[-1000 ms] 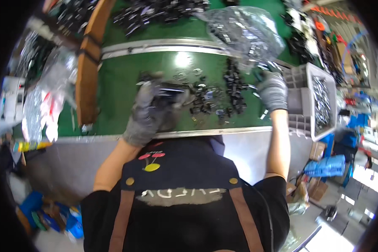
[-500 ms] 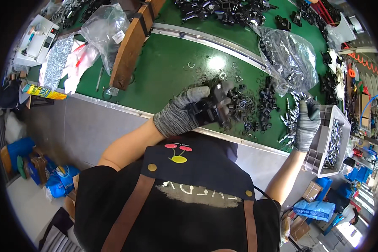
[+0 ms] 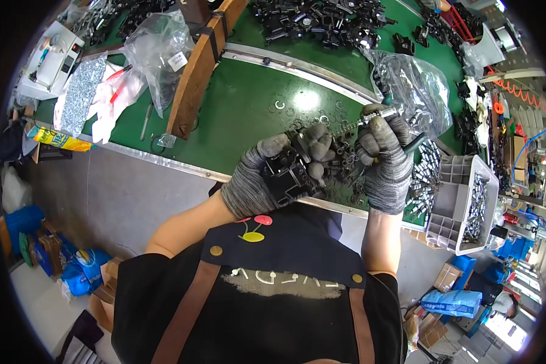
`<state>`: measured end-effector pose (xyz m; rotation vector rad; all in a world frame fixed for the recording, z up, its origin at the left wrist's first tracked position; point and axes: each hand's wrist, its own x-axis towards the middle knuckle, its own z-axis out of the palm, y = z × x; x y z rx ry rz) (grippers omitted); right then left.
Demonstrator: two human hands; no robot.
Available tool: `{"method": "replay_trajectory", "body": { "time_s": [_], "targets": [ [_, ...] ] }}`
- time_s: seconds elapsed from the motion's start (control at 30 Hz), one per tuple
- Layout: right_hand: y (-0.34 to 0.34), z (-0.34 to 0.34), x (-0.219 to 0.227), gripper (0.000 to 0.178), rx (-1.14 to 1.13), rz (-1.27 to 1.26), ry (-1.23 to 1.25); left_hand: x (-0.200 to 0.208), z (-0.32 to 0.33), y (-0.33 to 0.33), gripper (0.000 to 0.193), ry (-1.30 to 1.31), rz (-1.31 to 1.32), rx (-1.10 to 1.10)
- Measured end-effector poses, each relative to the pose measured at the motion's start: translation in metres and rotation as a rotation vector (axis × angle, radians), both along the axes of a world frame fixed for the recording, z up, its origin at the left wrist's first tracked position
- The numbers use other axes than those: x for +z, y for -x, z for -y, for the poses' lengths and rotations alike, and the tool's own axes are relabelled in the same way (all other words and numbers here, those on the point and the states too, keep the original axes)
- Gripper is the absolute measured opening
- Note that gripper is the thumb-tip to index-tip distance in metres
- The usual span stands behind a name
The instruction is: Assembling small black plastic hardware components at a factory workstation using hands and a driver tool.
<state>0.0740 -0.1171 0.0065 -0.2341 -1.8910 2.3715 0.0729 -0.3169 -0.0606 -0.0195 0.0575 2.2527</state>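
My left hand (image 3: 267,164), in a grey knitted glove, is closed around a black metal bracket-like part (image 3: 285,176) above the table's front edge. To its right, my gloved right hand (image 3: 383,151) is raised and closed on a short silver pin (image 3: 379,115) that lies across its fingertips. A dark green tool handle (image 3: 415,143) sticks out of the same hand; the tool's kind is hidden. Beneath and between the hands lie small dark rings and collars (image 3: 346,155). Several thin loose rings (image 3: 279,105) are scattered farther back on the green tabletop (image 3: 242,91).
Silver pins (image 3: 428,176) are heaped beside a grey plastic crate (image 3: 461,200) holding more metal parts. A clear plastic bag (image 3: 415,85) lies behind my right hand. Black parts (image 3: 321,21) are piled beyond the metal rail (image 3: 303,68). A wooden board (image 3: 197,79) stands at left.
My right hand has moved left from the pin heap by the crate, now with a silver pin at its fingertips. My left hand still grips the black part, which has turned slightly.
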Motion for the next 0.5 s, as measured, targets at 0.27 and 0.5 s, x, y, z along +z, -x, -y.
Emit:
{"method": "replay_trajectory", "body": {
  "time_s": [0.27, 0.5],
  "targets": [
    [-0.01, 0.015, 0.014, 0.023, 0.053, -0.026, -0.033, 0.0, -0.003, 0.009, 0.066, 0.432, -0.576, 0.124],
    [-0.013, 0.006, -0.006, 0.033, 0.133, -0.471, -1.122, -0.012, -0.011, 0.008, 0.062, 0.809, -0.889, 0.196]
  ]
}}
